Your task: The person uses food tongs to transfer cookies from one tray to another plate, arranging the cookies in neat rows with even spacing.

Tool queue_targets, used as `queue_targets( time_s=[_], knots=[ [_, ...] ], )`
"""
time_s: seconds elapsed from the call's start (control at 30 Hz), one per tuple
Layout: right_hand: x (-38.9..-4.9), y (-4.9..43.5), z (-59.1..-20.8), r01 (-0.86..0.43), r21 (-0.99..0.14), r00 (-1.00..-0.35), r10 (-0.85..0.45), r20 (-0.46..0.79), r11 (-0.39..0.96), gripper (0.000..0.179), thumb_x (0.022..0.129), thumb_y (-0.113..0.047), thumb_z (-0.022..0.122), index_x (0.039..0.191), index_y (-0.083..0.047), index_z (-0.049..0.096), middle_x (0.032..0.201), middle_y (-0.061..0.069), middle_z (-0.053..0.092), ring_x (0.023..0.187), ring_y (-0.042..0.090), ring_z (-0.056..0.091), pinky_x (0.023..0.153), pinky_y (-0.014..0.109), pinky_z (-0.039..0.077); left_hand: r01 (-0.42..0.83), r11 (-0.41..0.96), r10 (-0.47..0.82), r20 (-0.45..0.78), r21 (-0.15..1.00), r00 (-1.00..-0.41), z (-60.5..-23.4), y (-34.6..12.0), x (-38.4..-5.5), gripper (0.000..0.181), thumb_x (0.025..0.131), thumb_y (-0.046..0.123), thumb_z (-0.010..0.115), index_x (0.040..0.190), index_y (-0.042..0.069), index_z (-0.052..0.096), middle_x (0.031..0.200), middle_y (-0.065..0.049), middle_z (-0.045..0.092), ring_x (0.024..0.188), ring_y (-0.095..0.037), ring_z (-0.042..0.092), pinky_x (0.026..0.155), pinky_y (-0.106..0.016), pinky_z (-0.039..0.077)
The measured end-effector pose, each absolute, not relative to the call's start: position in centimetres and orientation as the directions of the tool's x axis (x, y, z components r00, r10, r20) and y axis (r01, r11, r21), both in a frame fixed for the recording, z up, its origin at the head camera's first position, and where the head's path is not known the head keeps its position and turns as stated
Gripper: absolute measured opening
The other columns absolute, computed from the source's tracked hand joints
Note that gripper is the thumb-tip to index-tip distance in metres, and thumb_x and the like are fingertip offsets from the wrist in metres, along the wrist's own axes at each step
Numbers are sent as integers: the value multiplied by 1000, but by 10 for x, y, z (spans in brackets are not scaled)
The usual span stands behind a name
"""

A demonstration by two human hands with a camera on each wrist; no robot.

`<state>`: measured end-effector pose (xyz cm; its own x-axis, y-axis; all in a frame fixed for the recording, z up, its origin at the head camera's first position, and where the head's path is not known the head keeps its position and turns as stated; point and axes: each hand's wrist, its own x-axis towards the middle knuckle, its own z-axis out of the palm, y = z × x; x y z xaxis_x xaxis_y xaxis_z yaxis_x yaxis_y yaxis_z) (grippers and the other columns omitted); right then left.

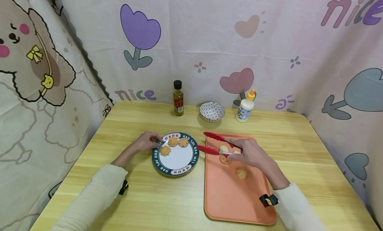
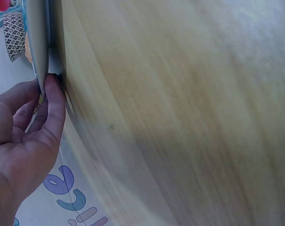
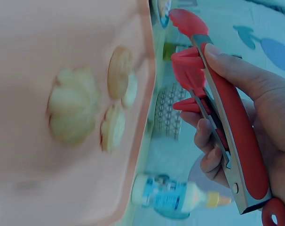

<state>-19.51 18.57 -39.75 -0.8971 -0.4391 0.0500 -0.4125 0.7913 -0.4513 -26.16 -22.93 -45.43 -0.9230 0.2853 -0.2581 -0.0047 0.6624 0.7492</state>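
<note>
My left hand (image 1: 147, 141) pinches the left rim of a round white plate (image 1: 176, 161) with a dark green lettered border. In the left wrist view, the thumb and fingers lie on either side of the plate's edge (image 2: 37, 42). Three cookies (image 1: 173, 142) rest along the plate's upper left. My right hand (image 1: 251, 153) grips red-and-metal tongs (image 3: 236, 136) over the orange tray (image 1: 236, 201). The tong tips are spread, with nothing between them, and point at the plate's right rim. Several cookies lie on the tray, a ridged one (image 1: 241, 172) nearest me, others partly behind the tongs.
Along the table's back stand a dark-capped bottle with a red label (image 1: 178, 99), a small patterned bowl (image 1: 211, 112) and a white squeeze bottle (image 1: 245, 108) with an orange tip. A printed cloth (image 1: 191, 34) hangs behind the wooden table (image 1: 143, 204).
</note>
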Motion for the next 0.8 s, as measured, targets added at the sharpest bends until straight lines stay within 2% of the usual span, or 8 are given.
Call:
queue_targets(
  time_s=[0.1,0.23,0.37,0.8],
  knots=[
    [-195,198,-396,-395,-456,-901,-432,24,798,61,76,-32,78,129,-7,59,120,15,66,94,24,66,75,36,55,-12,661,280,-262,750,-924,-455,-229,-262,21,86,1,58,106,1,65,101,-15,59,82,-19,55,62,-29,51],
    [-195,212,-397,-365,-419,-912,-410,-21,832,61,76,-31,78,128,-4,59,117,17,66,77,19,59,58,25,45,-17,664,275,-265,748,-924,-455,-229,-262,20,86,1,59,106,1,65,100,-16,59,81,-20,55,61,-29,50],
    [-195,221,-398,-347,-391,-918,-394,-43,852,61,76,-33,77,127,-3,60,111,16,69,68,15,49,50,22,34,-25,665,268,-270,746,-925,-455,-228,-262,20,86,1,59,105,2,65,101,-15,59,82,-20,55,61,-28,50],
    [-188,247,-391,-258,-413,-936,-332,-118,873,63,76,-38,76,123,0,61,95,12,69,64,15,44,51,25,32,-30,667,257,-267,745,-929,-455,-229,-261,20,86,1,59,105,2,65,102,-15,59,82,-21,55,62,-28,50]
  ],
)
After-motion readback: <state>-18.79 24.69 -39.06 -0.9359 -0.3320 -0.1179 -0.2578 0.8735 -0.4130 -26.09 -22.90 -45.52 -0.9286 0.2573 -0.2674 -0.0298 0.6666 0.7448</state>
